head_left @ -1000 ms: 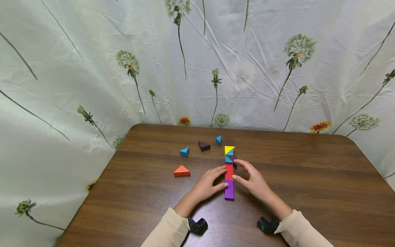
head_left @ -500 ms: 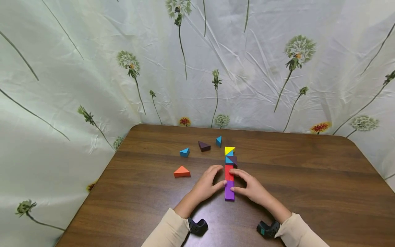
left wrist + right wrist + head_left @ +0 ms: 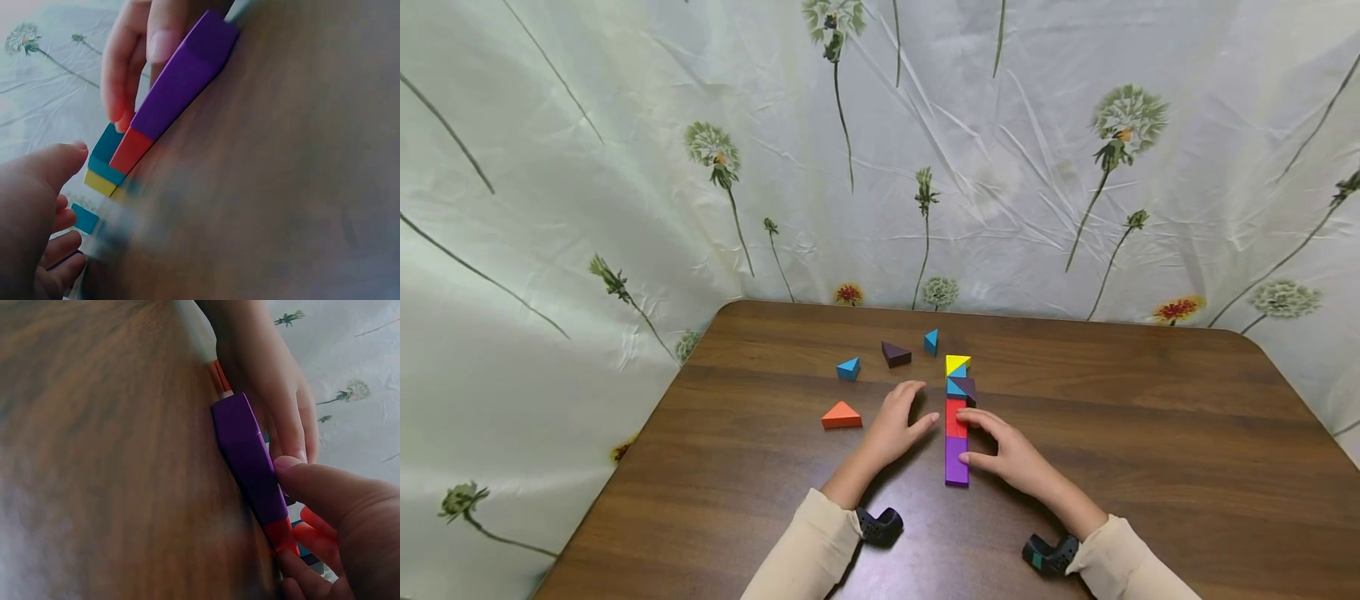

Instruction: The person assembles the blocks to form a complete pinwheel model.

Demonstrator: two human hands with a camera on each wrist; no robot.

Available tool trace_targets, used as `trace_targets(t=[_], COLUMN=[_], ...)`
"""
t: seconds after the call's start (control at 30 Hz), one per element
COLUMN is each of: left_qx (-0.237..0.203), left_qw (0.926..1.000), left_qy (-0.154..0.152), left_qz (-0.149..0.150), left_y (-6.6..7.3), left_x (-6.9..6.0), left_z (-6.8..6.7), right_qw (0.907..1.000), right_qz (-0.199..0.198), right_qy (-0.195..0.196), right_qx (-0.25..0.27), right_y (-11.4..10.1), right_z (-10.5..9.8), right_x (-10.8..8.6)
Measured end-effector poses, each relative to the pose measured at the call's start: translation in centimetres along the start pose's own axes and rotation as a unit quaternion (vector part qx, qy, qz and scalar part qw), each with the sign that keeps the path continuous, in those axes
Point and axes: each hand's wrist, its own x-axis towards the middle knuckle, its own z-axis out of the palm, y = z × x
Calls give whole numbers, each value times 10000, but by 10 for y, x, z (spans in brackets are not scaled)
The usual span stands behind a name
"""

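Note:
A straight row of blocks runs away from me in the head view. A purple block point(image 3: 956, 467) is at the near end, then a red block point(image 3: 952, 426). Beyond lie blue triangular pieces point(image 3: 954, 387), a dark triangular block point(image 3: 970, 388) jutting out to the right, and a yellow triangular block point(image 3: 955, 362). My right hand point(image 3: 1017, 457) touches the row's right side, thumb at the purple block and fingertips over the red one. Left of the row, my left hand point(image 3: 891, 427) is apart from the blocks, its fingers loosely bent around nothing.
Loose triangular blocks lie left of the row: an orange one point(image 3: 842, 416), a blue one point(image 3: 847, 369), a dark one point(image 3: 896, 354) and another blue one point(image 3: 931, 342). Behind the brown table point(image 3: 1150, 433) hangs a floral curtain point(image 3: 1000, 208).
My left hand has come off the row and shifted left and farther from me. My right hand has slid nearer along the row, from beside the dark block to the red and purple blocks.

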Motion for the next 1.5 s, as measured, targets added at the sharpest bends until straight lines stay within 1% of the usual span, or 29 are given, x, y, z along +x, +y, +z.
trace_targets(t=[0.2,0.4,0.5,0.7,0.9,1.07,1.23,1.3,1.4,1.5], left_qx=[41,101,90,83,-57,-228,-438,-560,-760,-902], left_qw=[9998,9980,9971,9965,9944,9924,9893,9881,9859,9831], left_qy=[-2,-152,-170,-28,47,283,709,844,982,1069], left_qz=[-180,-601,-733,-835,-1056,-1177,-1196,-1161,-1121,-1178], left_y=[-5,-10,-12,-19,-23,-25,-27,-26,-24,-22], left_x=[13,30,37,49,60,70,77,79,83,86], left_z=[-3,-4,-5,-4,-4,-1,4,7,12,15], right_qw=[10000,10000,10000,10000,10000,10000,10000,10000,10000,10000], right_qz=[26,44,37,73,52,66,2,-27,-56,-40], right_qy=[-18,3,15,-20,-26,-37,-29,-21,-1,-6], right_qx=[-4,-2,-4,12,25,53,15,7,-4,-3], right_y=[0,0,0,0,0,-1,-1,0,0,0], right_z=[2,1,1,1,0,0,0,0,0,0], right_x=[1,1,0,1,1,1,1,1,1,0])
